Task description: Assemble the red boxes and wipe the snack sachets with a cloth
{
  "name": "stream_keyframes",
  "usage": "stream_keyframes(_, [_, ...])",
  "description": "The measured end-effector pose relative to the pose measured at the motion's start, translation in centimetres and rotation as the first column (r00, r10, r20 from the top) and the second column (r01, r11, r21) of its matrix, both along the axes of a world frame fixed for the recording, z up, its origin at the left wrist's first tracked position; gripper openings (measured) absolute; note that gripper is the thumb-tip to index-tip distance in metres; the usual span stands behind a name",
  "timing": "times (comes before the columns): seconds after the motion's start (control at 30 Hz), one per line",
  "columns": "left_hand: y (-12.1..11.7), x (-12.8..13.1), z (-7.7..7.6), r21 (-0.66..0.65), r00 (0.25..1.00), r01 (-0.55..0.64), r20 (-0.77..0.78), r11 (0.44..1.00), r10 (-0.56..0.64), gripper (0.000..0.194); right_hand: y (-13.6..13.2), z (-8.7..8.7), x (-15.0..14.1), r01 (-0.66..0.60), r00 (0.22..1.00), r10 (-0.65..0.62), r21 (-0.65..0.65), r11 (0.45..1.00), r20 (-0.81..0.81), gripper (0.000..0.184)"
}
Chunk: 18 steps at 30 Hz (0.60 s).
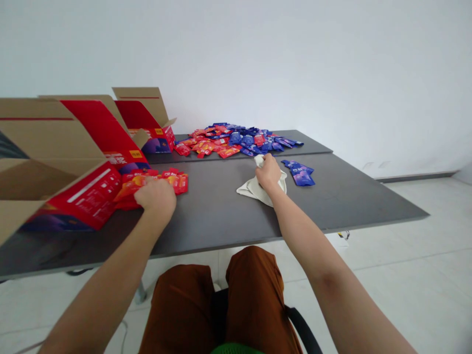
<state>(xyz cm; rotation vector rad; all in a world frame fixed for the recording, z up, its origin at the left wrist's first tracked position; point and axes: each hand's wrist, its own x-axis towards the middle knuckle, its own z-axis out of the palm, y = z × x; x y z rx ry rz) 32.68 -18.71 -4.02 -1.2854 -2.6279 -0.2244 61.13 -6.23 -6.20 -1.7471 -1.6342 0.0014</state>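
My left hand (157, 196) lies palm down on a loose spread of red sachets (167, 180), and its fingers are hidden among them. The sachets reach the side of an open cardboard box with red print (86, 196). My right hand (268, 173) grips a crumpled cream cloth (256, 191), whose corner sticks up past my fingers. Just to the right of that hand lie a few blue sachets (299, 173). Farther back is a large mixed heap of red and blue sachets (236, 140).
Two more open cardboard boxes (142, 115) stand at the back left of the dark grey table (210, 216), which is made of two joined tops. A white wall rises behind it. My brown-clad knees and a chair sit below the front edge.
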Motion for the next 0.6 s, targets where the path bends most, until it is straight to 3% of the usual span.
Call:
stream_keyframes(0.3, [0.0, 3.2, -2.4, -0.090, 0.951, 0.216, -0.204, 0.972, -0.230, 0.047, -0.4, 0.4, -0.1, -0.015, 1.000, 0.015, -0.035, 0.999, 0.001, 0.035])
stream_keyframes(0.47, [0.2, 3.8, -2.8, -0.107, 0.895, 0.346, -0.261, 0.932, -0.362, 0.058, -0.6, 0.5, -0.2, -0.020, 1.000, 0.020, -0.044, 0.999, -0.004, 0.037])
stream_keyframes(0.6, [0.8, 4.5, -2.8, -0.177, 0.883, 0.376, -0.227, 0.910, -0.410, 0.051, -0.8, 0.5, -0.2, -0.020, 1.000, 0.019, -0.049, 0.999, -0.005, 0.036])
